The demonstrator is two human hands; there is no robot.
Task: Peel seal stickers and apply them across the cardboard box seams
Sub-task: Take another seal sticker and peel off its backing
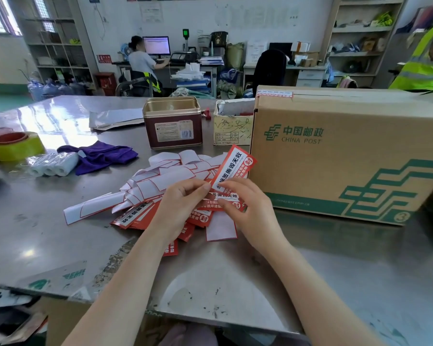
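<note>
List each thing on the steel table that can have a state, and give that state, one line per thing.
Cardboard box: closed, one seal sticker already across its top seam.
Seal sticker: lifted, pinched by both hands.
Left hand: pinching the sticker's lower end.
Right hand: gripping the sticker's lower end.
Tin: open, lid off.
Backing strips: peeled, piled loose.
Purple cloth: crumpled.
Small carton: open at top.
</note>
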